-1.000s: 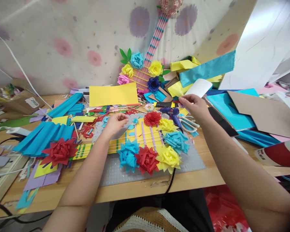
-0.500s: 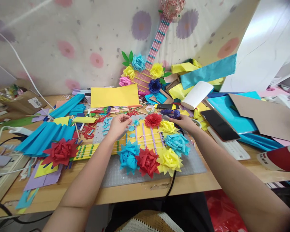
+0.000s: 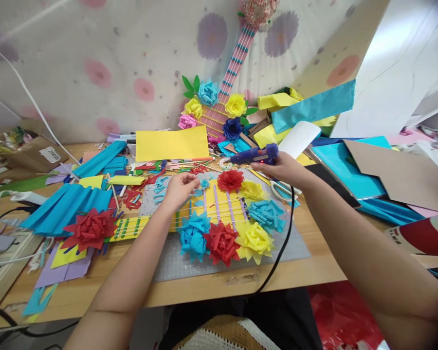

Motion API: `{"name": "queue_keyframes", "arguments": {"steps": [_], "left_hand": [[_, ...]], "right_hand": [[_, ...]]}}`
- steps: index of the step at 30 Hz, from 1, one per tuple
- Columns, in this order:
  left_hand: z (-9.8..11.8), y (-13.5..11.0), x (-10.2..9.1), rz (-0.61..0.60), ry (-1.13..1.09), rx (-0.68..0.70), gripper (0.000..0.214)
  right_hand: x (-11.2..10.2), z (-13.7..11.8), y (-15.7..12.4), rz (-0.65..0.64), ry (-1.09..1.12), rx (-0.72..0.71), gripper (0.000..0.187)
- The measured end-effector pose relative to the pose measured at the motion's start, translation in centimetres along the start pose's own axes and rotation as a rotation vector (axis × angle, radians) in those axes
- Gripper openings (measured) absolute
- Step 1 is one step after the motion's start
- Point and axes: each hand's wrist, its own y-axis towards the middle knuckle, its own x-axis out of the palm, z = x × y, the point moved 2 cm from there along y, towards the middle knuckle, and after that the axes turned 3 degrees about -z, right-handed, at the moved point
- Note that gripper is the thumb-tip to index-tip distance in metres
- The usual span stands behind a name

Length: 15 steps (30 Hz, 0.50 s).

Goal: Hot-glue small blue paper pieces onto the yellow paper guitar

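My right hand (image 3: pixel 285 169) is closed around a blue-purple glue gun (image 3: pixel 254 154), raised above the far right of the work with its nozzle pointing left. My left hand (image 3: pixel 181 189) pinches a small light-blue paper piece (image 3: pixel 204 183) between thumb and fingertips. Beneath lies a yellow paper guitar (image 3: pixel 210 206) with purple strips and pale strings. Around its body sit red paper flowers (image 3: pixel 222 243), blue ones (image 3: pixel 194 236) and yellow ones (image 3: pixel 256 240). Another red flower (image 3: pixel 90 228) marks the neck's left end, partly behind my left forearm.
A grey cutting mat (image 3: pixel 288 250) lies under the guitar. The glue gun's black cord (image 3: pixel 282 255) drops over the table edge. A pink paper guitar (image 3: pixel 230 73) leans on the wall behind. Scissors (image 3: pixel 280 190), paper scraps and a red-white cup (image 3: pixel 421 233) stand to the right.
My right hand has lifted the glue gun from the table and turned its nozzle left. The cord now arcs up to it. My left hand stays nearly still.
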Motion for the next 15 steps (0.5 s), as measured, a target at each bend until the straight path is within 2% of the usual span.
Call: {"name": "queue_keyframes", "arguments": {"steps": [3, 5, 10, 15], "left_hand": [[0.1, -0.1, 0.1, -0.011, 0.009, 0.001, 0.025], [0.1, -0.1, 0.1, -0.008, 0.013, 0.003, 0.023], [0.1, -0.1, 0.2, -0.013, 0.02, 0.001, 0.025], [0.1, -0.1, 0.3, -0.019, 0.005, -0.014, 0.026]], "right_hand": [[1.1, -2.6, -0.2, -0.174, -0.073, -0.119, 0.051], [2.0, -3.7, -0.2, -0.228, -0.105, -0.149, 0.047], [3.5, -4.4, 0.5, -0.251, -0.143, -0.198, 0.044], [4.0, -4.3, 0.8, -0.261, -0.142, -0.23, 0.041]]}}
